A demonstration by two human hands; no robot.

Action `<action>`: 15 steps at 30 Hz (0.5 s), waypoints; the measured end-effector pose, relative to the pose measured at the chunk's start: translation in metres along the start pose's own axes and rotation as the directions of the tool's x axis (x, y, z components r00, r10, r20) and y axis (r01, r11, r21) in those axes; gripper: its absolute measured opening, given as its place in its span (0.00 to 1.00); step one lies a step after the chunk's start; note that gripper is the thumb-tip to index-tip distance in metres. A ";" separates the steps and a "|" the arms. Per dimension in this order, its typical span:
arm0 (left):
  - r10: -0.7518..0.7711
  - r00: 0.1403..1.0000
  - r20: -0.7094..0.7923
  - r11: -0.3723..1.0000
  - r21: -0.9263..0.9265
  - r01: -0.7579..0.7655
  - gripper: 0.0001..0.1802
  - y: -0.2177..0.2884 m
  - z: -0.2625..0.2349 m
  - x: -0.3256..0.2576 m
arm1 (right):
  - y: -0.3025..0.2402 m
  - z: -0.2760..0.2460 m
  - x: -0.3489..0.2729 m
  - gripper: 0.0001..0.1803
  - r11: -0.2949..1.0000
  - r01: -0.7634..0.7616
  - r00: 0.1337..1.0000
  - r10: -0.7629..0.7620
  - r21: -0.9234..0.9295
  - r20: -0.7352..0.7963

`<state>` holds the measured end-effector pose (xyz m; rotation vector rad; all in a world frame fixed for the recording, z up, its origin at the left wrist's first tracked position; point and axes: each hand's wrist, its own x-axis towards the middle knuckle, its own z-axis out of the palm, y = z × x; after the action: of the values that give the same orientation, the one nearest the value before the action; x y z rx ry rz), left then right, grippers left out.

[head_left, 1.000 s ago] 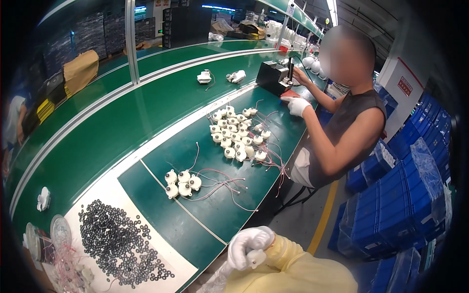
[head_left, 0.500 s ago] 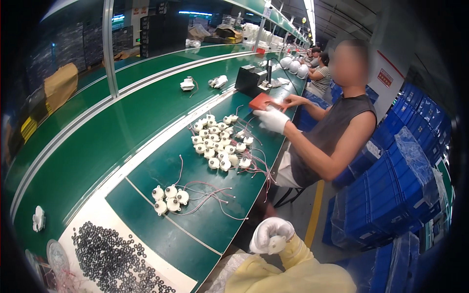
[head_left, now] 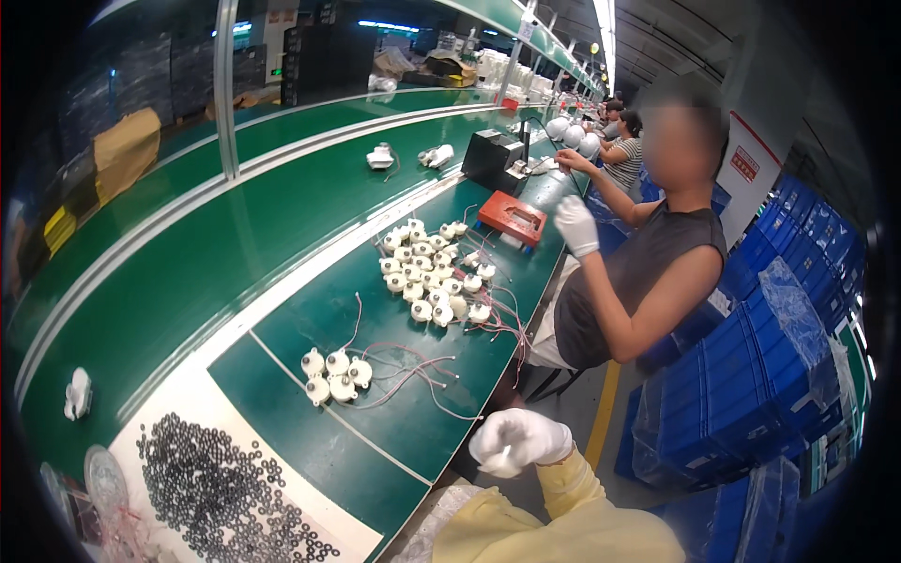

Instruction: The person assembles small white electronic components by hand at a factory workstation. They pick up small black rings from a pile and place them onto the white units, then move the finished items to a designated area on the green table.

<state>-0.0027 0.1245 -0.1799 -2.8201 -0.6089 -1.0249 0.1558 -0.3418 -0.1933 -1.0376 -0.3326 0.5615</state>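
My right hand (head_left: 527,439), in a white glove below a yellow sleeve, is raised off the bench's near edge. Its fingers curl closed around a small cream motor (head_left: 505,461), whose details are blurred and partly hidden by the glove. My left hand is out of the picture. Closest on the green bench lies a small group of similar round cream motors (head_left: 337,362), their shafts up and thin wires trailing right. Farther away sits a larger cluster of such motors (head_left: 430,274). Black rings (head_left: 202,474) are spread over a pale sheet (head_left: 208,399) at the lower left.
A co-worker (head_left: 648,267) stands at the bench's right side, with a red fixture (head_left: 512,218) and a black device (head_left: 492,159) in front. White parts sit on the green conveyor (head_left: 188,281). Blue crates (head_left: 741,371) are stacked at the right.
My right hand has turned and shifted slightly left and up, still around the motor. The co-worker has let go of the red fixture, which now rests on the bench, and has raised both hands.
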 end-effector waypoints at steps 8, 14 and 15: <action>0.133 0.984 -0.116 0.983 -0.110 -0.146 0.26 -0.006 0.013 -0.012 | -0.002 0.057 0.086 0.14 0.113 0.329 0.944 -0.054 -0.938 0.325; -0.007 0.993 -0.115 0.997 -0.080 -0.002 0.24 -0.005 0.018 -0.012 | 0.028 0.071 0.109 0.21 -0.093 0.351 0.930 -0.078 -0.932 0.358; -0.044 0.993 -0.114 0.999 -0.036 0.041 0.24 -0.002 0.018 -0.015 | 0.027 0.076 0.111 0.22 -0.111 0.335 0.936 -0.075 -0.936 0.344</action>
<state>-0.0033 0.1252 -0.2036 -2.7643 -0.6480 -1.2056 0.1993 -0.2126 -0.1813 -2.4171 -1.2318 -0.0651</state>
